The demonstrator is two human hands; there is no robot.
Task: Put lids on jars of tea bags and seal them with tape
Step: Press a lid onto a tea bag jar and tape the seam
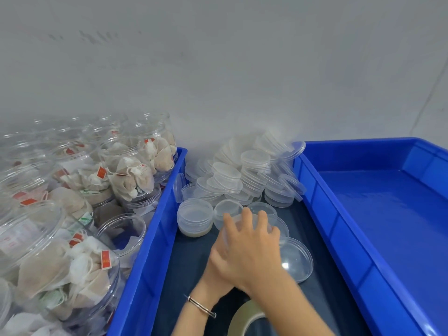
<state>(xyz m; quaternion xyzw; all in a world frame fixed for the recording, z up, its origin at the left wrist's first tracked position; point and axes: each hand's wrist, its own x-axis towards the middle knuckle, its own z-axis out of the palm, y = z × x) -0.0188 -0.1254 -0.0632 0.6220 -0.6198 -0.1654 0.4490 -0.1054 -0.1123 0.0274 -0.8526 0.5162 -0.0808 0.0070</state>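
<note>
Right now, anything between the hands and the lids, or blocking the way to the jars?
Nothing between: the right hand is already on a clear lid, the left hand tucked under it. Toward the open jars, the blue crate wall stands between and must be cleared.

Dark tabletop [191,258] bears two blue trays [339,226], loose lids [242,175], tape roll [244,316]
</note>
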